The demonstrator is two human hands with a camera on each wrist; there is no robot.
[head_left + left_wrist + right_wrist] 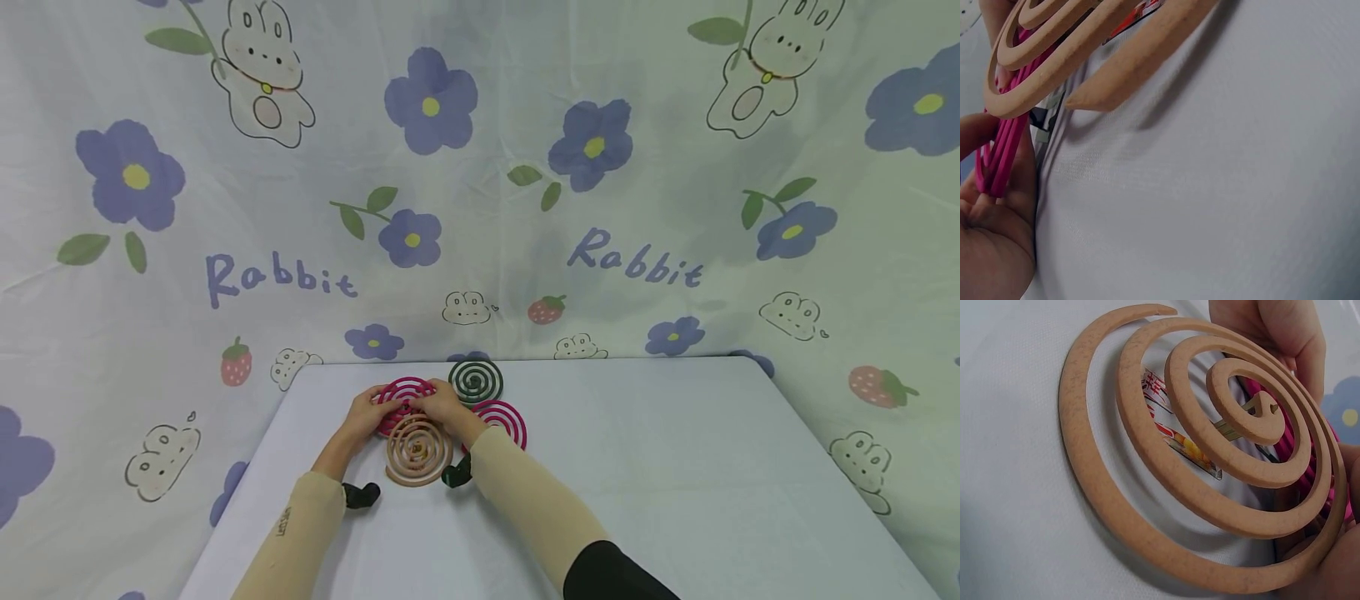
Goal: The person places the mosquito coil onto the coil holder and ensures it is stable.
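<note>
A magenta mosquito coil [405,385] is held between both hands at the left of the table. My left hand [365,414] pinches its left edge, with the thumb on one face and the fingers behind, as the left wrist view shows. From the other side my right hand [442,403] grips the right part, thumb over the rings. Just nearer the body, a tan mosquito coil [1100,494] sits raised and tilted above the cloth, overlapping the magenta one. Through its rings show a metal strip [1229,430] at the centre and a small printed packet [1192,457].
A dark green coil [476,382] lies near the table's back edge. Another magenta coil [513,417] is partly covered by the right forearm. White cloth covers the table [675,467], and a printed curtain [480,208] hangs behind. Black wrist mounts [362,495] stick out from the sleeves.
</note>
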